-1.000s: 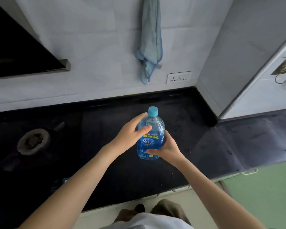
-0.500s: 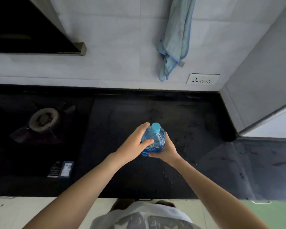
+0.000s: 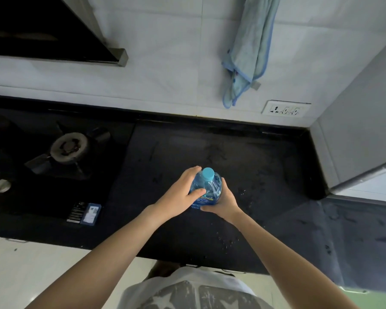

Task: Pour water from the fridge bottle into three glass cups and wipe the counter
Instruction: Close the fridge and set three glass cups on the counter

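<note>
holding the capped bottle upright over the black counter

gripping the clear blue plastic water bottle point(image 3: 206, 190) with both hands, i see it standing roughly upright over the middle of the dark stone counter point(image 3: 243, 166), its light blue screw cap point(image 3: 208, 173) on. i cannot tell whether its base touches the counter, since my hands cover the lower part. my left hand point(image 3: 180, 192) wraps the bottle's left side, fingers curled over the shoulder just beside the cap and thumb pressed across the front above the printed label. my right hand point(image 3: 223, 200) cups the right and lower side, fingers curled round the body and hidden behind it, thumb lying along the bottom edge of the label.

small water drops point(image 3: 228, 239) are scattered on the counter to the right of and below the bottle. to the left, well apart from it, sits the black gas stove point(image 3: 54, 175) with a round grey burner point(image 3: 68, 145) and a white knob point(image 3: 1, 185) near the left edge. a small blue and white card point(image 3: 90, 214) lies beside a dark label at the stove's front corner.

on the white tiled wall point(image 3: 165, 63) behind, a pale blue cloth with darker blue trim point(image 3: 250, 47) hangs down, its lower end just above a white wall socket point(image 3: 285, 108). a black range hood point(image 3: 42, 30) fills the upper left. a grey panel point(image 3: 361, 108) closes the counter's right corner.
</note>
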`<state>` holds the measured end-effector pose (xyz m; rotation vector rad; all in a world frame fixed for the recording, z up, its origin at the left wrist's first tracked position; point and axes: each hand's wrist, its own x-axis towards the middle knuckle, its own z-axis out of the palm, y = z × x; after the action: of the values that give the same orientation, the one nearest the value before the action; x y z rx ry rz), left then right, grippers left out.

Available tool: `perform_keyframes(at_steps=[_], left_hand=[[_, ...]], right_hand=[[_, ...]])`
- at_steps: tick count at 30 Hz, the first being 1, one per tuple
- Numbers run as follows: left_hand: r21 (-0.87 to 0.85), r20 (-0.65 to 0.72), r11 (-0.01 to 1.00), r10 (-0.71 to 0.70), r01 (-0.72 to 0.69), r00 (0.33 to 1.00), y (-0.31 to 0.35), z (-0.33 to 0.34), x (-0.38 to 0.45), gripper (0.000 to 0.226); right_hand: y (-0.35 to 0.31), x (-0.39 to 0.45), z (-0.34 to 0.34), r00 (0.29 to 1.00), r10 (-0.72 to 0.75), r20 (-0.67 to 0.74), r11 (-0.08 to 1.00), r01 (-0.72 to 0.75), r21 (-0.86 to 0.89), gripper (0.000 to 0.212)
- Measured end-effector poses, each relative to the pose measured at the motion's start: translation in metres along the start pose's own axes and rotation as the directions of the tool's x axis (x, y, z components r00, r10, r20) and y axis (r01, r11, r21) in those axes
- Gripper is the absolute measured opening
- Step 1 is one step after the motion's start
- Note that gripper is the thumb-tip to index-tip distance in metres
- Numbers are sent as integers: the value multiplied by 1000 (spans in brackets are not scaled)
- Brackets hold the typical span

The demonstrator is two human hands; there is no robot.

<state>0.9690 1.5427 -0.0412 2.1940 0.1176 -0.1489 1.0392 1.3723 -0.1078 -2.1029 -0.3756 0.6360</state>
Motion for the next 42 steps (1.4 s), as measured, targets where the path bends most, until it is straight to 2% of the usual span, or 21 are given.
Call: perform_keyframes(at_steps=[3,9,14,17,20,24,27,31,37,39,42], left_hand=[[11,3,1000,-1,1,1000,3,-1,-2,62],[150,-18,989,6,-3,1000,19,-15,-12,65],[294,-185,956,70,-13,980,42,-26,-32,50],[348,-339,937,116,10,934,56,-30,-52,39],[411,-491,910,174,51,854,65,-31,-78,31],[444,-609,878,151,177,779,73,-22,-122,40],[427,-670,854,77,298,738,69,-10,-161,43],[351,-718,815,-83,462,691,56,7,-221,48],[164,-796,736,-294,657,529,34,43,-314,50],[85,-820,701,-354,708,449,29,54,-345,50],[-32,-842,650,-426,759,329,22,66,-392,51]], right_hand=[[-3,-2,-3,999,-2,36,1000,2,-5,91],[-15,-11,-19,997,-68,32,997,67,32,91],[-32,-32,-50,982,-190,-1,982,190,6,90],[-48,-49,-67,951,-296,-87,955,292,-56,71],[-65,-66,-76,903,-383,-195,923,368,-112,47],[-88,-91,-72,787,-579,-213,812,532,-241,35],[-100,-107,-55,686,-715,-135,690,661,-295,35],[-103,-122,-16,603,-797,30,566,764,-310,45],[-105,-150,56,560,-747,358,481,827,-290,60],[-110,-163,81,539,-709,455,469,842,-267,60],[-121,-187,123,472,-674,569,431,876,-216,60]])
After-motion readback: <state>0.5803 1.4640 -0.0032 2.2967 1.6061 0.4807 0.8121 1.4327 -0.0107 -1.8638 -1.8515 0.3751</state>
